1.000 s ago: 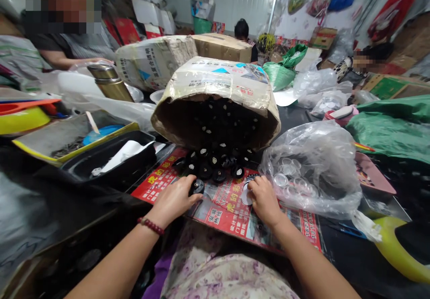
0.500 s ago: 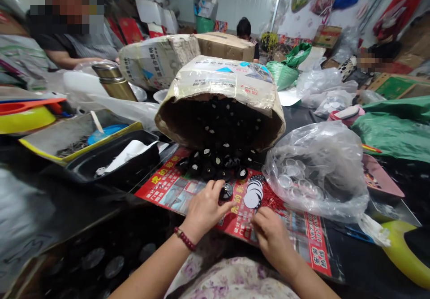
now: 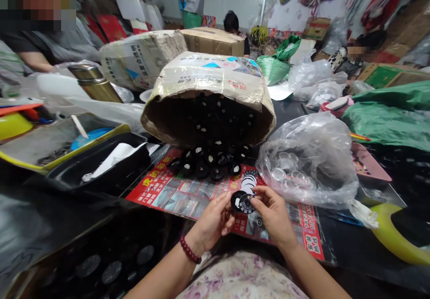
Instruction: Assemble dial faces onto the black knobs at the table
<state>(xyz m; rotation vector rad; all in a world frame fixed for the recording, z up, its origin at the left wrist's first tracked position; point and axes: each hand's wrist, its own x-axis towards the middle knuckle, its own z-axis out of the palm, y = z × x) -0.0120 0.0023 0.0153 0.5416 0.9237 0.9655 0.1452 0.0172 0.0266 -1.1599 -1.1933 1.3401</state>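
My left hand (image 3: 214, 222) and my right hand (image 3: 273, 214) meet above a red printed sheet (image 3: 188, 193), both pinching a small black round part (image 3: 242, 201) between their fingertips. A short stack of white discs (image 3: 249, 183) lies on the sheet just beyond the hands. Farther back, a heap of black round parts (image 3: 210, 164) spills from a cardboard box tipped on its side (image 3: 210, 95).
A clear plastic bag of transparent round caps (image 3: 307, 160) sits to the right. A black tray with a white piece (image 3: 101, 164) and a yellow-rimmed tray (image 3: 50, 140) lie to the left. A dark box of finished parts (image 3: 110, 263) is at lower left. Other people sit behind.
My left hand picked a black part from the pile and carried it toward me. My right hand came off the sheet to meet it; both now hold the part together.
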